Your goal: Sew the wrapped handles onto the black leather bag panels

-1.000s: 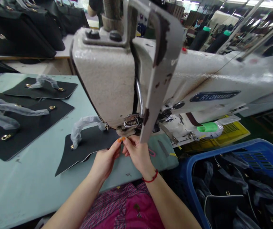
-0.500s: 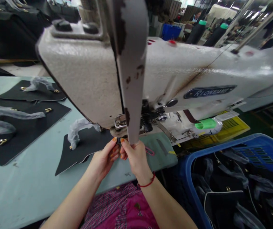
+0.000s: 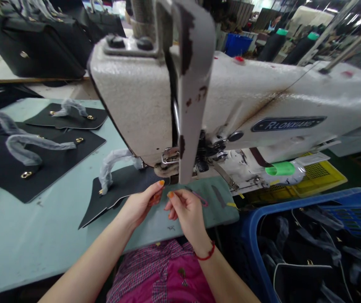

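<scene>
Under the head of the white sewing machine (image 3: 133,101) lies a black bag panel (image 3: 126,181) with a plastic-wrapped handle (image 3: 111,164). My left hand (image 3: 144,204) is closed at the panel's right end, thumb on top and fingers curled below. Just right of it, apart from the panel, my right hand (image 3: 188,210) has thumb and fingers pinched together. Anything in that pinch is too small to make out. The machine's upright bar (image 3: 193,105) and head hide the needle area.
More black panels (image 3: 63,155) with wrapped handles lie on the pale green table (image 3: 54,235) at left. Finished black bags (image 3: 38,46) stand behind. A blue basket (image 3: 252,235) of black pieces is at right. A pink tool (image 3: 204,201) lies near the machine.
My hands were together at the panel's end under the machine; now my right hand has drawn back toward me and right. The view has shifted slightly left.
</scene>
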`<state>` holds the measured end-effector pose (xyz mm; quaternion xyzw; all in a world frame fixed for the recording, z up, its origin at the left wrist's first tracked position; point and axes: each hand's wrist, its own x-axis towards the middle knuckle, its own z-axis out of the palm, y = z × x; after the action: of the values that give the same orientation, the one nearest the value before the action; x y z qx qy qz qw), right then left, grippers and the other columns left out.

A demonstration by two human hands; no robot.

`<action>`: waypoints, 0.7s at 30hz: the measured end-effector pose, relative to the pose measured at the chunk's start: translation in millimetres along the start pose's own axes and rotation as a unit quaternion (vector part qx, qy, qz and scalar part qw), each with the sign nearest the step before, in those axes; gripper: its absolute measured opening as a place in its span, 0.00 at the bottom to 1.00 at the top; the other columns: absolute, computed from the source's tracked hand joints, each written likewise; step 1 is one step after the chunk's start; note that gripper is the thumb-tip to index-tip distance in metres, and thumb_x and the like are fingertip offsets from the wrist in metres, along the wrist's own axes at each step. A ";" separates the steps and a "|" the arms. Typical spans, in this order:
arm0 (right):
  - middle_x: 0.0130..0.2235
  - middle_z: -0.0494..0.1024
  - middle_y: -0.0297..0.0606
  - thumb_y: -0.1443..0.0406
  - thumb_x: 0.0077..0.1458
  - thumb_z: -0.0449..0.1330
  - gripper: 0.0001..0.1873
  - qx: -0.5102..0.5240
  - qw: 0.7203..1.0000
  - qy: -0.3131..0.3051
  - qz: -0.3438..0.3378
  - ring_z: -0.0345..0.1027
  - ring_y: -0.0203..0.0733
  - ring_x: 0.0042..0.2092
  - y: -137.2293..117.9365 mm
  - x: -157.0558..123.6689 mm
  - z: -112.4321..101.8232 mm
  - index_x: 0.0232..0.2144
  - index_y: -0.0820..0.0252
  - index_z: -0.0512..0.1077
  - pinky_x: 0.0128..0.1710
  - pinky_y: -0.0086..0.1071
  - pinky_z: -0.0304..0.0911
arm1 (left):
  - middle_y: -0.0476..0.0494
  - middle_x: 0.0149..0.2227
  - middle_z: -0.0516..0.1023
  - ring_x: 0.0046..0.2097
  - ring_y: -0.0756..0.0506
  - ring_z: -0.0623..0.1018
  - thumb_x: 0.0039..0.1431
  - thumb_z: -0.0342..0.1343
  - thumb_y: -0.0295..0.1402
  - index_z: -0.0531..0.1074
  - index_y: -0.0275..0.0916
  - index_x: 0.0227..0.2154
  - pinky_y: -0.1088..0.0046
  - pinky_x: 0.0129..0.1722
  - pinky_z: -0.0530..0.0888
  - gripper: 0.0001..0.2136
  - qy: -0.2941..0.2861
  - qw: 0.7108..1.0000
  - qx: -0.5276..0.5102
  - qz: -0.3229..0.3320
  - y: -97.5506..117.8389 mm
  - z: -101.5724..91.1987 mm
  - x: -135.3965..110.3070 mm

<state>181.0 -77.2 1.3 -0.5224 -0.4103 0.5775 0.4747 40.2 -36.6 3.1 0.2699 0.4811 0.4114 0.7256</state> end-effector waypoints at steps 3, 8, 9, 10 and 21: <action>0.21 0.74 0.33 0.53 0.58 0.58 0.18 0.006 0.999 -0.009 0.038 0.63 0.29 0.18 13.2 -10.3 -3.3 0.29 0.63 0.70 0.18 0.21 0.57 | 0.54 0.17 0.57 0.22 0.54 0.57 0.52 0.62 0.43 0.60 0.38 0.14 0.76 0.23 0.59 0.22 -0.015 1.000 0.009 0.017 -0.9 1.0 0.4; 0.22 0.75 0.33 0.53 0.58 0.57 0.18 0.012 0.997 -0.019 0.070 0.63 0.28 0.17 23.1 -17.9 -3.3 0.31 0.64 0.70 0.17 0.20 0.55 | 0.55 0.17 0.55 0.21 0.54 0.55 0.52 0.62 0.43 0.58 0.38 0.14 0.75 0.22 0.57 0.22 -0.006 1.000 0.008 0.026 -0.7 0.9 4.2; 0.22 0.75 0.33 0.53 0.58 0.57 0.18 0.013 0.997 -0.021 0.074 0.62 0.28 0.17 23.1 -18.1 -2.8 0.31 0.64 0.70 0.17 0.20 0.55 | 0.55 0.17 0.55 0.21 0.54 0.54 0.52 0.62 0.43 0.58 0.38 0.14 0.76 0.22 0.56 0.22 -0.003 1.000 0.005 0.025 -0.2 0.9 5.4; 0.21 0.74 0.33 0.53 0.58 0.57 0.18 0.014 0.997 -0.022 0.077 0.62 0.28 0.17 22.8 -18.1 -2.2 0.31 0.65 0.70 0.17 0.20 0.55 | 0.56 0.17 0.55 0.21 0.54 0.54 0.51 0.63 0.42 0.58 0.38 0.14 0.76 0.21 0.55 0.22 0.001 1.000 0.001 0.026 0.4 1.0 6.7; 0.22 0.75 0.33 0.55 0.58 0.55 0.16 0.015 0.996 -0.047 0.075 0.63 0.28 0.17 32.8 -18.4 1.3 0.32 0.65 0.71 0.18 0.20 0.56 | 0.57 0.15 0.54 0.20 0.55 0.54 0.45 0.66 0.34 0.56 0.39 0.14 0.78 0.19 0.54 0.21 0.050 0.997 -0.023 0.062 9.5 5.5 15.1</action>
<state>175.8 -102.1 -26.4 -0.5165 -0.3833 0.6416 0.4179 45.1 -18.7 5.5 0.2614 0.4896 0.4800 0.6794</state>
